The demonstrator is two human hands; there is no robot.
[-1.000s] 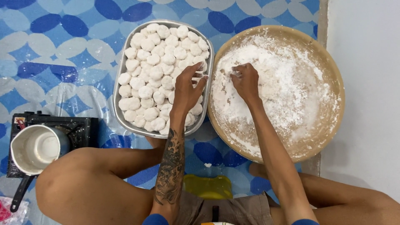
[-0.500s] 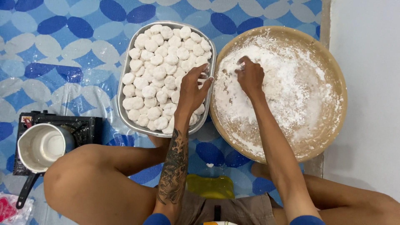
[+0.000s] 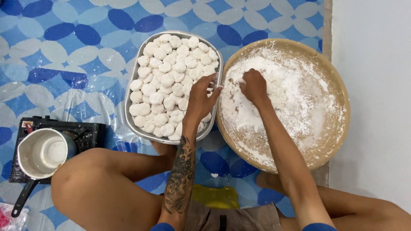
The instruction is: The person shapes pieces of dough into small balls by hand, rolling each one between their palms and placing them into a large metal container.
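Dough balls [image 3: 165,81] crowd the metal tray [image 3: 130,122]; left hand [image 3: 200,99] rests open-fingered on them. Right hand [image 3: 254,87], curled, grip indiscernible, digs floured basket [image 3: 334,141]. Stacked balls risk sticking

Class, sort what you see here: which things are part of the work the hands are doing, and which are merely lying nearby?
In use:
left hand over the metal tray
white dough balls
right hand in the floured round basket

Lying about:
small saucepan on a portable stove
yellow object

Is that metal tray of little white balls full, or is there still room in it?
Nearly full. White dough balls cover the metal tray almost rim to rim, piled in places; the left hand hides its right corner.
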